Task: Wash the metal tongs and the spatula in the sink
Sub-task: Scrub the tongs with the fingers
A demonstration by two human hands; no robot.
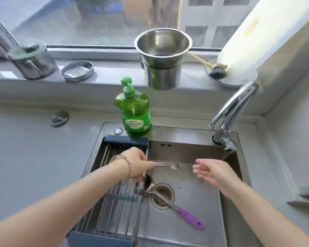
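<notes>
My left hand (138, 164) grips one end of the metal tongs (166, 164), which point right over the steel sink (191, 150). My right hand (212, 171) hovers open with fingers spread, just right of the tongs' tip and apart from it. A metal spatula (175, 206) with a purple handle lies on the sink floor across the drain (162, 194), its head partly hidden under the rack. The tap (228, 120) stands at the sink's back right; I cannot tell whether water runs.
A roll-up drying rack (112, 202) covers the sink's left side. A green dish soap bottle (134, 111) stands behind the sink. On the windowsill sit stacked steel bowls (162, 56), a soap dish (77, 70), a steel cup (32, 61) and a brush (216, 70).
</notes>
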